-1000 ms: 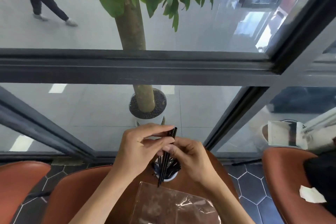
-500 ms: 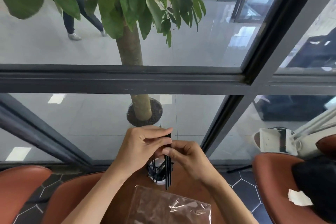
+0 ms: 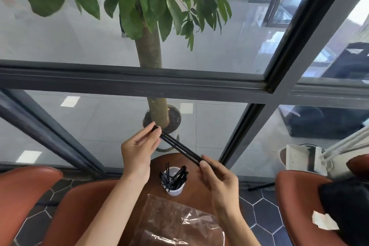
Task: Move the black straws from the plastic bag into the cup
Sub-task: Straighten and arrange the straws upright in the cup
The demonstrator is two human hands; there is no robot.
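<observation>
A small bundle of black straws (image 3: 177, 147) is held slanted in the air above the table, upper end to the left. My left hand (image 3: 138, 149) pinches its upper end and my right hand (image 3: 216, 176) pinches its lower end. Below them a white cup (image 3: 175, 188) stands on the round brown table (image 3: 199, 191) with several black straws sticking out of it. The clear plastic bag (image 3: 177, 223) lies flat on the table in front of the cup, crinkled, and looks empty.
Reddish-brown chairs (image 3: 26, 189) stand left, right and beyond the table. A glass wall with dark frames (image 3: 139, 81) rises just behind the table; a potted tree (image 3: 157, 114) stands outside it. A white paper bag (image 3: 299, 158) sits at right.
The straws were upright over the cup, held by both hands close together. Now my hands have spread apart and the bundle lies slanted, higher above the cup. The camera has tilted up.
</observation>
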